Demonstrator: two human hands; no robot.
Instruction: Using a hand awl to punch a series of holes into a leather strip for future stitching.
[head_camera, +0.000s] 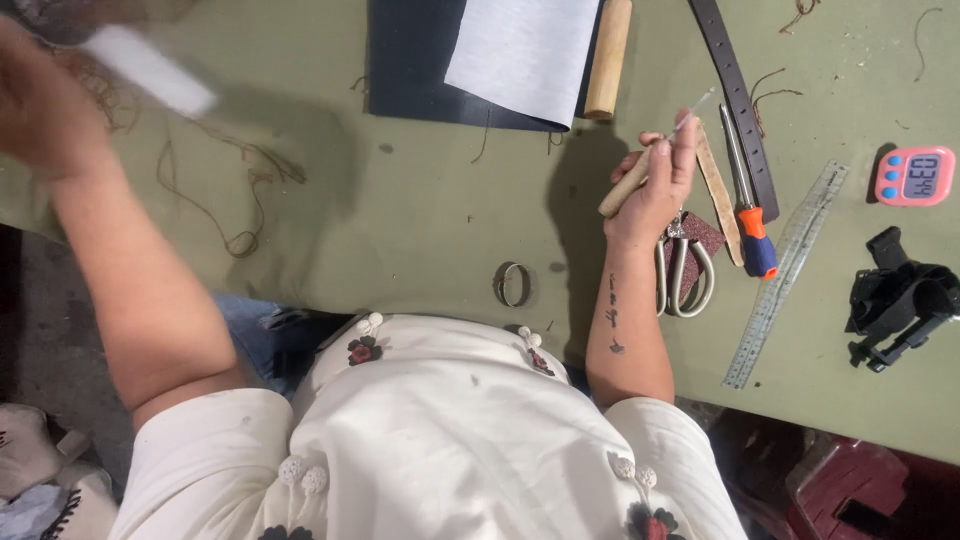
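My right hand (658, 185) is closed around a small tool with a pale wooden handle (624, 192) and a thin metal tip pointing up and to the right. It hovers over the green table (430, 220), just left of the scissors (684, 268). My left hand (45, 105) is raised at the far left, blurred, and holds a white rectangular block (150, 68). Brown thread (235, 205) trails on the table below that hand.
A dark sheet (410, 60) with white paper (525, 55) and a wooden roller (608, 58) lie at the top. A dark strap (740, 105), screwdriver (750, 200), clear ruler (785, 275), pink timer (913, 176), black clamp (900, 305) and metal ring (512, 284) are nearby.
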